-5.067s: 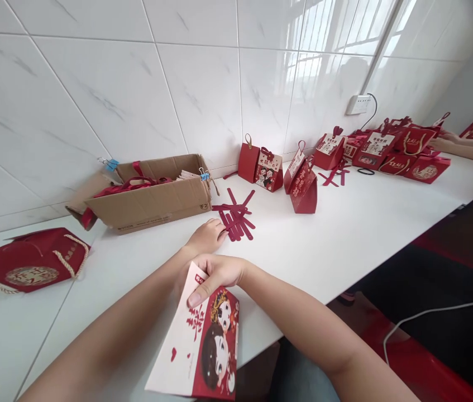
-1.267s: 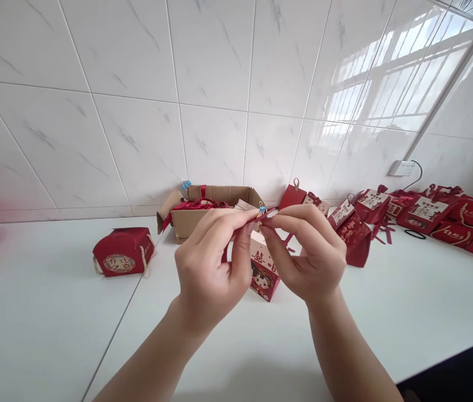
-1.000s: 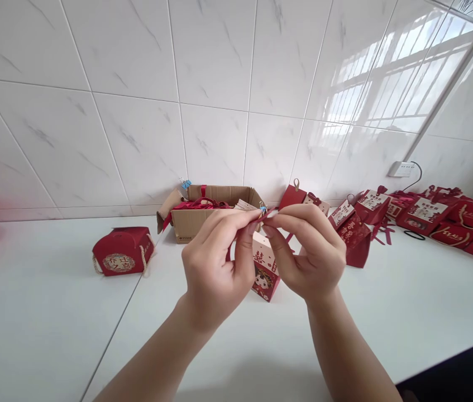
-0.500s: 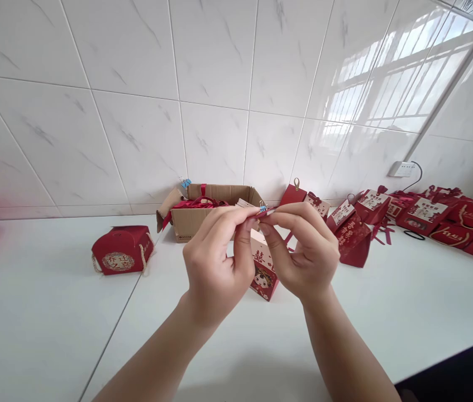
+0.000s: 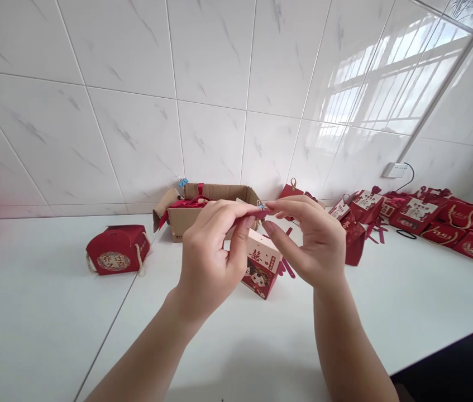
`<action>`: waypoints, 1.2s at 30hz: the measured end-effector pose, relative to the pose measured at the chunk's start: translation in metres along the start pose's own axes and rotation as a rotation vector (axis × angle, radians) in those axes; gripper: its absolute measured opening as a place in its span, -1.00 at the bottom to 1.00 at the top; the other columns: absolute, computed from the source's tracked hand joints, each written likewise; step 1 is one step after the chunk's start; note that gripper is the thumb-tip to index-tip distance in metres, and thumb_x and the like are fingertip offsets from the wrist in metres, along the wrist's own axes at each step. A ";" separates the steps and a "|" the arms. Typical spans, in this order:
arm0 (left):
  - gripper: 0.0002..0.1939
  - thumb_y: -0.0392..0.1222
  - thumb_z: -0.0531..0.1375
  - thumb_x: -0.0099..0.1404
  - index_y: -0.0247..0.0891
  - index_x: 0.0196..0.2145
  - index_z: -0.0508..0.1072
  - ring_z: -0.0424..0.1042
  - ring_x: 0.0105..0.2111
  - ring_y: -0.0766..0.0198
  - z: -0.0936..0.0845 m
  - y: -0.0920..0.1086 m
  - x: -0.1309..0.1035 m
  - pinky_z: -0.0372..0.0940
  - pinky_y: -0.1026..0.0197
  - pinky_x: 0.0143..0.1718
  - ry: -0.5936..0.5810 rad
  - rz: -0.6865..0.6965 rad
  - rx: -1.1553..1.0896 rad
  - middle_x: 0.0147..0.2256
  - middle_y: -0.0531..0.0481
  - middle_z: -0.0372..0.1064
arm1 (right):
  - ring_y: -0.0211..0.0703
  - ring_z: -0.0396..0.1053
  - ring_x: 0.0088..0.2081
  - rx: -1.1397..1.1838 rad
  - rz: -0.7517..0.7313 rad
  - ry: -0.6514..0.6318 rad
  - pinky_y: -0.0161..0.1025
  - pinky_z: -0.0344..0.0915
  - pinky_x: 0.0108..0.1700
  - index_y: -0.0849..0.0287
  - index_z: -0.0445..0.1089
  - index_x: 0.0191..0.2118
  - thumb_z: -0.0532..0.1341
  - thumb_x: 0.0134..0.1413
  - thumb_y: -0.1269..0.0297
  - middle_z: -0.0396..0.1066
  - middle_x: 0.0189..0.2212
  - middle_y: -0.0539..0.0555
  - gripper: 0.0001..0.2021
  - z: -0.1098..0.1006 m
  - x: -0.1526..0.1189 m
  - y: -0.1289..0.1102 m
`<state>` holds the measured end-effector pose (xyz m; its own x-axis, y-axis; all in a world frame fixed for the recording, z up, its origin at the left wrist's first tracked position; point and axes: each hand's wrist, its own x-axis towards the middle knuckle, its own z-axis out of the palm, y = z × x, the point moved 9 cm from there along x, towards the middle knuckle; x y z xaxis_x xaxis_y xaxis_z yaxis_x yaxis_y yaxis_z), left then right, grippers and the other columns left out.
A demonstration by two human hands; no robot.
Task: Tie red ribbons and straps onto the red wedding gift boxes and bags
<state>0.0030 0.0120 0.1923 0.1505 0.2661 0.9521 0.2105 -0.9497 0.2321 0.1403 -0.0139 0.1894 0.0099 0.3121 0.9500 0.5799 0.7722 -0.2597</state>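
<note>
In front of me my left hand (image 5: 219, 245) is closed, its thumb and forefinger pinching a short dark-red ribbon (image 5: 260, 214). Close to the ribbon's right end is my right hand (image 5: 311, 240), with thumb and forefinger apart and nothing visibly held between them. Behind and below the hands a red and pale pink gift box (image 5: 261, 279) with a cartoon figure stands on the white table (image 5: 202, 357). Dark-red ribbon ends (image 5: 288, 269) stick out at its right side. My fingers cover part of its top.
An open cardboard box (image 5: 181, 223) with red ribbons stands by the tiled wall, a blue clip (image 5: 183, 182) on its flap. A red box with rope handles (image 5: 114, 254) is at left. Several red gift boxes (image 5: 420, 215) crowd the right, near a power strip (image 5: 394, 170).
My right thumb and forefinger have parted and drawn back from the ribbon, which stays in my left hand. More of the gift box shows between the hands. The view has shifted slightly.
</note>
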 end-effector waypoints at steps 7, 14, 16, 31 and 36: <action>-0.86 -0.33 0.14 0.27 -0.20 -0.26 0.48 0.44 -0.26 0.23 0.008 -0.004 -0.002 0.37 0.16 -0.19 -0.057 -0.040 -0.001 -0.31 0.00 0.49 | -0.21 0.44 -0.32 0.105 0.041 -0.036 -0.20 0.43 -0.29 0.09 0.47 -0.22 0.25 0.03 0.46 0.48 -0.35 0.03 -0.82 0.003 0.000 0.007; -0.86 -0.17 0.18 0.25 -0.19 -0.22 0.46 0.45 -0.26 0.25 0.025 -0.033 -0.006 0.36 0.22 -0.21 -0.158 -0.332 -0.109 -0.28 0.00 0.49 | -0.26 0.39 -0.37 0.066 0.124 -0.071 -0.24 0.37 -0.31 0.11 0.47 -0.32 0.24 0.06 0.41 0.44 -0.43 -0.01 -0.92 0.000 0.002 0.023; -0.78 -0.11 0.16 0.27 -0.20 -0.15 0.42 0.44 -0.21 0.22 0.032 -0.055 -0.009 0.34 0.18 -0.17 -0.166 -0.457 -0.204 -0.24 -0.03 0.47 | -0.25 0.40 -0.33 0.126 0.225 -0.012 -0.23 0.38 -0.26 0.11 0.44 -0.31 0.25 0.06 0.35 0.44 -0.40 -0.01 -0.95 -0.007 -0.002 0.044; -0.33 -0.14 0.29 0.03 -0.21 0.09 0.18 0.40 -0.14 0.12 0.114 -0.165 -0.087 0.29 0.04 -0.10 -0.715 -0.896 -0.416 -0.11 -0.13 0.37 | 0.08 0.14 0.20 0.329 0.750 -0.392 -0.02 0.32 0.02 0.06 0.48 -0.39 0.31 -0.02 0.12 0.07 0.25 0.04 -0.86 0.014 -0.121 0.131; -0.46 -0.11 0.25 0.08 -0.16 0.03 0.27 0.36 -0.39 0.26 0.110 -0.156 -0.079 0.24 0.21 -0.34 -0.817 -0.754 -0.260 -0.42 0.09 0.32 | -0.04 0.31 0.01 0.128 0.676 -0.397 -0.06 0.29 0.02 0.05 0.51 -0.32 0.25 0.04 0.22 0.30 -0.05 0.12 -0.89 0.021 -0.122 0.136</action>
<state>0.0648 0.1569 0.0585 0.6739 0.7211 0.1608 0.3218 -0.4823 0.8147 0.2012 0.0646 0.0343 0.0211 0.8913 0.4529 0.4535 0.3951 -0.7989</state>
